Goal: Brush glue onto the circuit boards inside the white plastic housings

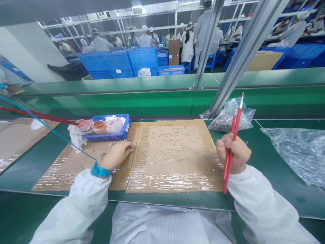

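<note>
My right hand (233,154) is wrapped round two red-handled paintbrushes (236,127), held upright with their bristles pointing up. My left hand (119,152) hovers over or rests on the left cardboard sheet (88,156), near its seam with the right one; I cannot tell if it touches. Its fingers are bent and pressed together, and whatever they may hold is hidden. A blue wrist strap (101,171) with a cord circles that wrist. Many tiny metal parts (175,135) lie scattered on the right cardboard sheet (172,167), with a small heap by my left fingers.
Behind my left hand stands a blue tray (105,137) with small jars (99,127) and white tissue. A plastic bag of metal parts (223,123) sits at the back right, beside a metal post (241,61). Clear plastic film (299,149) lies on the far right. Co-workers sit beyond.
</note>
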`<action>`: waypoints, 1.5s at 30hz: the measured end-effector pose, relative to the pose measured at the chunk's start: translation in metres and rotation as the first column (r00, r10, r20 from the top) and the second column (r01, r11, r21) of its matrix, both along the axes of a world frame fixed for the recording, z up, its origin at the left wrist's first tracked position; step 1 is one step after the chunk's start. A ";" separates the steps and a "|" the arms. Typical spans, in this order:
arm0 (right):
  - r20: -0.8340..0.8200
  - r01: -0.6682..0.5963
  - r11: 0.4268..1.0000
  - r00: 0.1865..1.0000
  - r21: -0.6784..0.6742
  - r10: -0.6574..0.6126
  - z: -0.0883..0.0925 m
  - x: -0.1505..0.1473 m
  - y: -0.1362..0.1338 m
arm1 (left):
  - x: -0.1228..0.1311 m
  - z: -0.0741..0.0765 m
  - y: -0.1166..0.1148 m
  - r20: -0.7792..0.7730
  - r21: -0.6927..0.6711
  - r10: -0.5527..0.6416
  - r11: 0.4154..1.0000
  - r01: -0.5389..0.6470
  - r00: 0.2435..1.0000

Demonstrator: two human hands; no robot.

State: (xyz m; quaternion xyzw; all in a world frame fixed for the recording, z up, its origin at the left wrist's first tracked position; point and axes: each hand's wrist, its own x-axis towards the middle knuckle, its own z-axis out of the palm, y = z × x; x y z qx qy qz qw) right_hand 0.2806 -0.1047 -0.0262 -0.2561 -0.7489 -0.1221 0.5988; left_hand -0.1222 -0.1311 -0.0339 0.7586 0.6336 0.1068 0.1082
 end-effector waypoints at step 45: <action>0.041 0.127 0.969 0.992 -0.214 -0.121 0.012 -0.061 -0.030 | 0.149 0.007 -0.029 0.921 -0.135 0.129 0.991 -0.011 0.367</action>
